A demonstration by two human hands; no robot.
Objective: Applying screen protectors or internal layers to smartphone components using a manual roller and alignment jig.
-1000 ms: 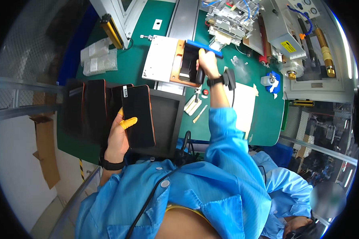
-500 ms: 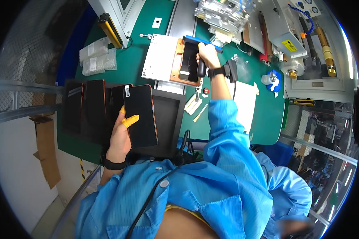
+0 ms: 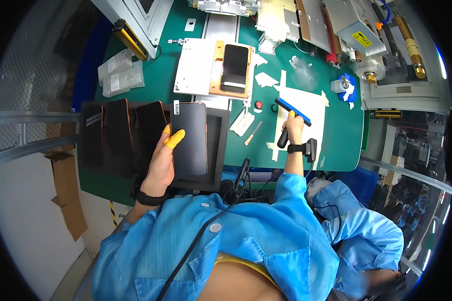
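The silver metal jig assembly (image 3: 226, 6) at the far edge now sits farther left than a second ago. Nearer, the white metal plate with its orange-brown frame (image 3: 216, 67) stands clear of the right arm, so the black-screened phone (image 3: 235, 62) lying flat in that frame is fully exposed. The right hand (image 3: 295, 129) has drawn back to the near right, its fingers closed around the black-handled tool with a straight blue bar (image 3: 292, 111); whether the bar touches anything beneath is unclear. The left hand (image 3: 158, 163) grips a second, orange-edged dark phone (image 3: 190, 140) by its left side, above the black rectangular tray (image 3: 224, 150).

Around them, the broad green tabletop (image 3: 344, 145) carries a large white taped-down sheet (image 3: 314, 105) under the tool, with clear plastic packets (image 3: 123, 80) at the far left. The held phone hides part of the tray, while more dark phones (image 3: 118, 128) lie to the left. Torn white scraps (image 3: 266, 79) crowd the frame's right side; a thin brown-handled stick (image 3: 253, 134) and a small red-topped round piece (image 3: 258, 105) lie between the hands.
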